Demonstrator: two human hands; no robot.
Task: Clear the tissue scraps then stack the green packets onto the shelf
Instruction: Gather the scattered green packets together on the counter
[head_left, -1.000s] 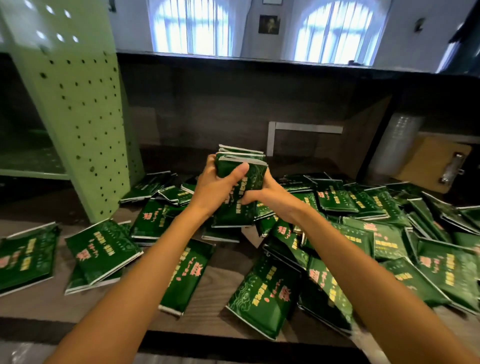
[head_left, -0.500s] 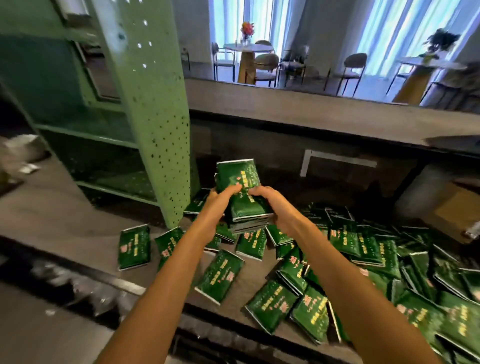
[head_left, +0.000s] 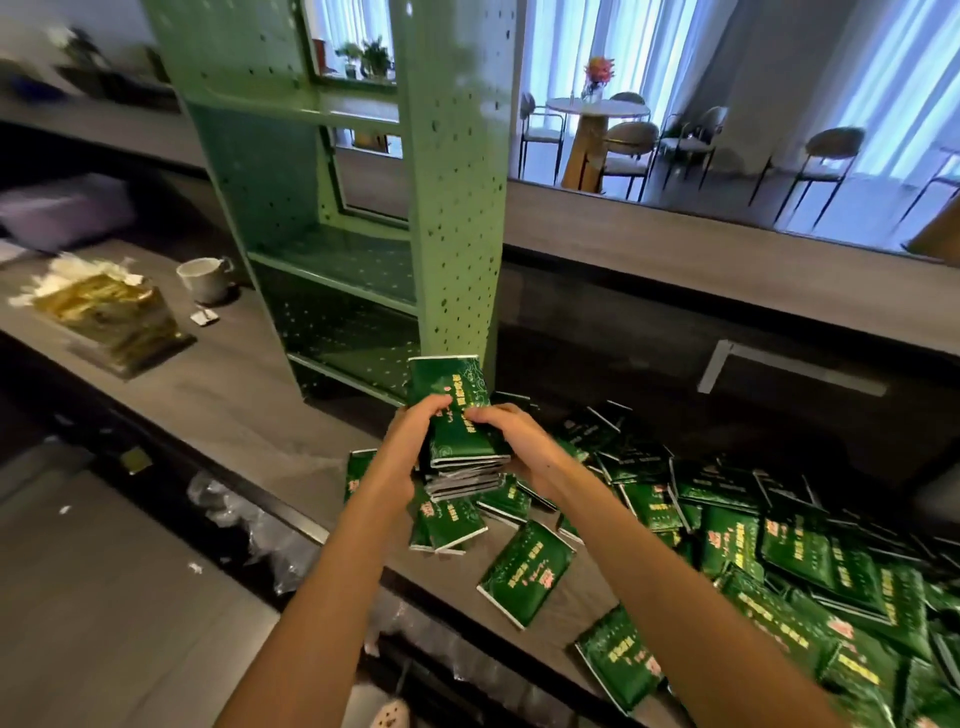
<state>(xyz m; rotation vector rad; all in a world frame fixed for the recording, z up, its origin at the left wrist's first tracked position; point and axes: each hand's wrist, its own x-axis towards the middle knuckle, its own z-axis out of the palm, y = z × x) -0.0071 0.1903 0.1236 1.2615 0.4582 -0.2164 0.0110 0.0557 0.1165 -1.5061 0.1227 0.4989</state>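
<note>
Both grips clamped: left hand (head_left: 414, 441), right hand (head_left: 519, 441) round stack of glossy dark-green foil packets (head_left: 449, 378), gold print, silver edges.

One view only, worn on the head, wide-angle. Looks forward and down along both forearms, from above the near edge of the worktop (head_left: 223, 384). Faces the shelf (head_left: 452, 208), upright just beyond the hands. Sits near enough to put the left hand (head_left: 410, 436) and right hand (head_left: 519, 441) at mid-frame, gripping the stack (head_left: 457, 415). Takes in loose packets (head_left: 779, 561) low on the right, floor (head_left: 104, 597) low on the left, a far table (head_left: 597, 109) at the top. Shows the worktop slanting from upper left to lower right.
</note>
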